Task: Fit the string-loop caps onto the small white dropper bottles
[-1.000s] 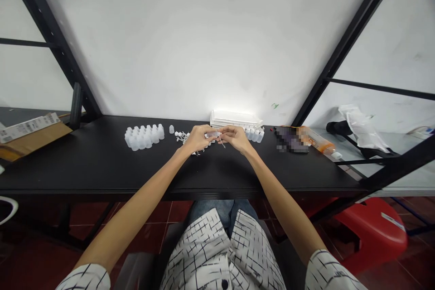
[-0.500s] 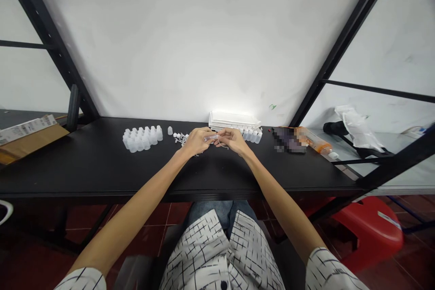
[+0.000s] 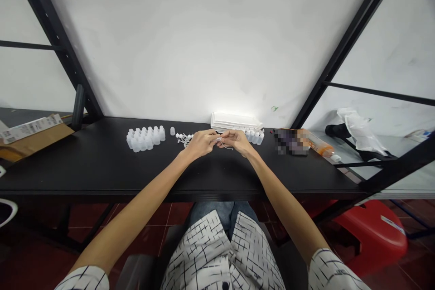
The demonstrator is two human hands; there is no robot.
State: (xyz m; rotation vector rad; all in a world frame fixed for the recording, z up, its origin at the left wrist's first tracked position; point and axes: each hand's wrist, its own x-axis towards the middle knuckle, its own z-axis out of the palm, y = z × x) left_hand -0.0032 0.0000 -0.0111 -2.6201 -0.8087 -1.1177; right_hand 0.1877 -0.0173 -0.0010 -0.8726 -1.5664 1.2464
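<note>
Above the black table, my left hand (image 3: 203,143) and my right hand (image 3: 238,140) meet fingertip to fingertip. My left fingers are closed around a small translucent plastic bottle (image 3: 218,140), which they mostly hide. Pinched in my right fingers is a white cap, largely covered, with a thin white strip (image 3: 227,147) trailing from it to the right. Left of my left hand lies a loose pile of white caps with strips (image 3: 184,138). A single translucent bottle (image 3: 172,131) stands just beyond that pile.
Several translucent bottles (image 3: 145,139) stand grouped at the left. Behind my right hand are capped bottles (image 3: 257,137) and a stack of white trays or boxes (image 3: 234,121). An orange-labelled bottle (image 3: 317,144) lies at the right. A cardboard box (image 3: 37,138) sits far left.
My hands have drawn closer together, and less of the bottle shows between my fingers. The whole view has shifted slightly.
</note>
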